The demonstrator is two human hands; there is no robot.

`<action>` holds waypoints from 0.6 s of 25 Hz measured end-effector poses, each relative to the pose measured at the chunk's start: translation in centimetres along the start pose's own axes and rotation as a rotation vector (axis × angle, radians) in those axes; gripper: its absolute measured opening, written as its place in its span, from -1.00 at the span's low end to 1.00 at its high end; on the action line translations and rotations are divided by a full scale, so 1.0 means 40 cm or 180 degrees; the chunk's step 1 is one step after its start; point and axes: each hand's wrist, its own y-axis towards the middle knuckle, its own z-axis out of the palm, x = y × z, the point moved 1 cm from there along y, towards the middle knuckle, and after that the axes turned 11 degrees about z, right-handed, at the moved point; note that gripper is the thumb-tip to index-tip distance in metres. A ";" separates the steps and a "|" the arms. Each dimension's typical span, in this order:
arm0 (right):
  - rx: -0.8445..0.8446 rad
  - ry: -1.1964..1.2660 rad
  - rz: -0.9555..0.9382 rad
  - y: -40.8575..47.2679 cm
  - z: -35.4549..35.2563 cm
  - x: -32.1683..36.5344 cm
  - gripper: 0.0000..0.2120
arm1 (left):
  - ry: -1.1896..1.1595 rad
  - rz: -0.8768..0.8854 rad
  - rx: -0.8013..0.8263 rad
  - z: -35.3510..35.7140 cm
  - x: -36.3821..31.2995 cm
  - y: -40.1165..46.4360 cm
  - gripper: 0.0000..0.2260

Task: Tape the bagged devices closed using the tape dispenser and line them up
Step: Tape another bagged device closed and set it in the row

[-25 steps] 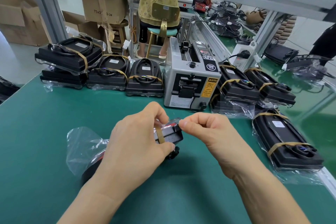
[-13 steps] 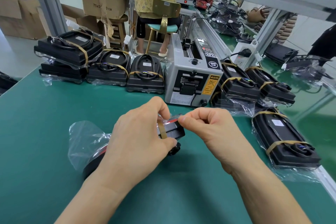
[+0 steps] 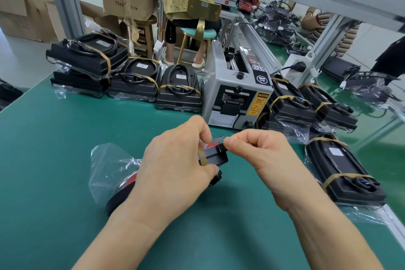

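Hands have hardly moved since half a second ago. Left hand [image 3: 175,164] still covers the black device in its clear plastic bag [image 3: 215,155], thumb and fingers curled around its far end on the green table mat [image 3: 65,138]. Right hand [image 3: 260,151] keeps its thumb and forefinger pinched together on the bag's edge there. Grey tape dispenser [image 3: 236,94] stands just behind them, unchanged.

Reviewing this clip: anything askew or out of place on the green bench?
One thing: at the far left, the top bagged device sits tilted on the stacked one below, overhanging it. The other taped devices look orderly beside the tape dispenser.
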 end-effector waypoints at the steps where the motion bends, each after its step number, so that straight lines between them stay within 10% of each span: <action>1: 0.0003 -0.0065 0.0002 0.001 0.000 -0.001 -0.81 | 0.0004 0.0004 0.0005 0.001 0.000 0.001 -0.65; 15: -0.0290 -0.0470 -0.0263 0.006 0.016 0.006 -0.79 | 0.0032 -0.0011 0.0021 0.000 -0.004 0.003 -0.64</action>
